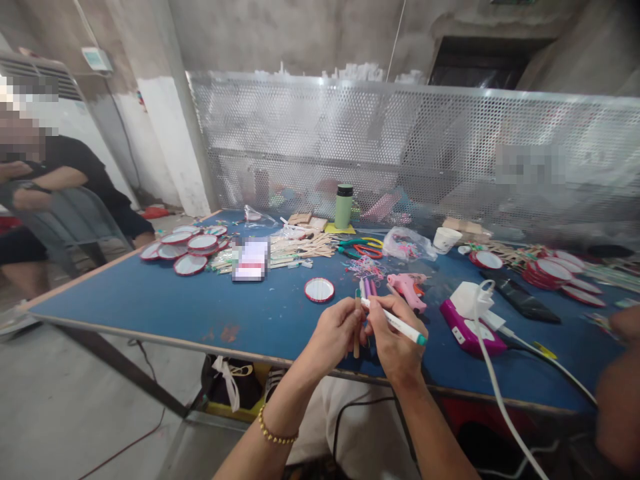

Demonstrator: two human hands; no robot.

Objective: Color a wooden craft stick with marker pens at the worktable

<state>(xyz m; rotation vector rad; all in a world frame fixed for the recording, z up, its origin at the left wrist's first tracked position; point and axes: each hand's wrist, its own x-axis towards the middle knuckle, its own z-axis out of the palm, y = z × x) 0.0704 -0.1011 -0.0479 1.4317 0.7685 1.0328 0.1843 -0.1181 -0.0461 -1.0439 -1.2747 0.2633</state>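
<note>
My left hand (336, 335) is closed around a flat wooden stick (357, 343), held upright near the table's front edge. Green colour shows at the stick's top end. In my right hand (400, 340) is a white marker pen (403, 324) with a teal end, its tip side against the stick's upper part. Purple pens (369, 288) lie just beyond my fingers. A round red-rimmed disc (319, 290) rests on the table to the left, and a pink glue gun (410, 288) lies to the right.
Red-rimmed discs (190, 264) are piled at left, beside a phone (250, 260) and wooden sticks (315, 248). Pliers (363, 247) and a green bottle (343, 207) stand behind. A purple power strip (470, 333) with cables is at right. Another person (75, 173) sits at left.
</note>
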